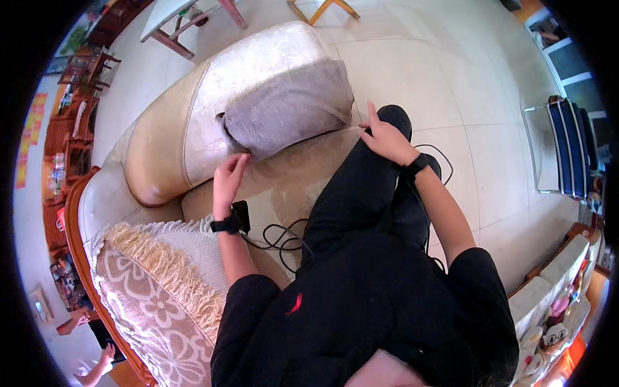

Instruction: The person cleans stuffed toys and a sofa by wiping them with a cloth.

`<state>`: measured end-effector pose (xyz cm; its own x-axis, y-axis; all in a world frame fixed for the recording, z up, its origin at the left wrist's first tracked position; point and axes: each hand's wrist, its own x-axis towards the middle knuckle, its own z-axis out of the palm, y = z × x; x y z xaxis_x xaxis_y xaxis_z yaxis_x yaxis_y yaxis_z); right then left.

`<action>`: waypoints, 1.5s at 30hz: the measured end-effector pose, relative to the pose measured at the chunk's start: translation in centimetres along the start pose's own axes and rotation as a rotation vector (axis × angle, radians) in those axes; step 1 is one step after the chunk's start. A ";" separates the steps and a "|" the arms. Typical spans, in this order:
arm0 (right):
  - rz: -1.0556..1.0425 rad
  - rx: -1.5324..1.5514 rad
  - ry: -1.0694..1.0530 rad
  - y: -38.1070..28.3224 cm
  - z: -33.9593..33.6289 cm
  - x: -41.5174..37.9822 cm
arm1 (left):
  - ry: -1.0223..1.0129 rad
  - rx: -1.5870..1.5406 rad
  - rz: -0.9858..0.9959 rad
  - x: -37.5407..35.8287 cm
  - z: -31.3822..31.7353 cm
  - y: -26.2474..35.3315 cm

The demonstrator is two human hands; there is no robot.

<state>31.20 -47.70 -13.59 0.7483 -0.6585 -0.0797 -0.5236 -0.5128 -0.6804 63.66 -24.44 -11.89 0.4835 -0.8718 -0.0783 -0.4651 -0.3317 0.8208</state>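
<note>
A grey cloth (290, 106) lies draped over the sofa's silvery armrest (216, 84), with a dark gap or strap along its left edge. At the cloth's lower left corner is my left hand (231, 177), its thumb and fingers pinched together; whatever is between the fingertips is too small to make out. My right hand (387, 140) is over my dark-trousered knee, right of the cloth, with the index finger stretched out and the thumb apart. I see nothing held in it. Both wrists wear black bands.
Black cables (284, 238) and a dark device (241, 216) lie by my left forearm. A fringed, flower-patterned cushion (155, 290) is at lower left. A chair (564, 148) stands at right, a table (164, 22) at top left. Another person (77, 351) is at the far lower left.
</note>
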 end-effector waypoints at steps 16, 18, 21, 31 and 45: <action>-0.032 0.023 0.265 -2.7 -3.5 12.3 | 0.384 0.035 -0.139 6.8 0.2 4.5; -0.022 0.084 0.254 -2.4 -3.9 12.1 | 0.339 -0.260 -0.197 5.7 0.1 5.3; -0.044 0.173 0.288 -2.6 -5.1 10.6 | 0.403 -0.384 -0.018 4.3 -0.4 4.1; -0.268 0.437 0.597 -10.0 -11.3 3.5 | 0.645 -0.542 0.194 0.7 -4.9 11.2; -0.207 0.517 0.553 -9.1 -12.6 0.7 | 0.634 -0.367 0.425 -1.6 -3.7 13.3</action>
<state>31.36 -50.49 1.72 0.4277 -0.8255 0.3682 -0.0380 -0.4234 -0.9052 59.45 -26.09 1.30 0.6977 -0.4922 0.5205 -0.4837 0.2122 0.8491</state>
